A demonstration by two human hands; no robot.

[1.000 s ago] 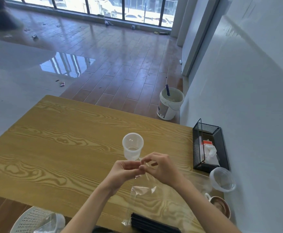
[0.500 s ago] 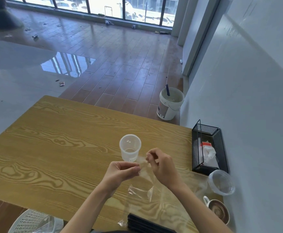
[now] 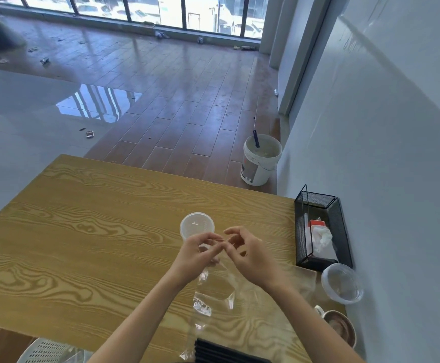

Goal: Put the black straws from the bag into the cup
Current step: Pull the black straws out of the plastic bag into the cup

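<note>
Black straws (image 3: 226, 353): a dark bundle lying inside a clear plastic bag (image 3: 215, 289) at the near edge of the wooden tabletop (image 3: 82, 244), none yet in the clear plastic cup (image 3: 197, 226), which is standing upright just beyond the hands. Left hand (image 3: 196, 254) and right hand (image 3: 250, 255) are meeting at the bag's upper end, fingertips pinching the thin film; each grip is narrow, closed on the bag mouth as far as can be judged, though the film is nearly invisible there. Step in hand, by judgement: parting the bag opening. Advice: keep each pinch on one separate layer, pull the layers apart gently to avoid tearing, and hold the mouth raised so the straws are not sliding out onto the tabletop. Also present: black mesh tissue holder (image 3: 321, 229) by the wall, clear lid (image 3: 342, 282), coffee mug (image 3: 339, 327), white bucket (image 3: 262, 159) on the floor.
</note>
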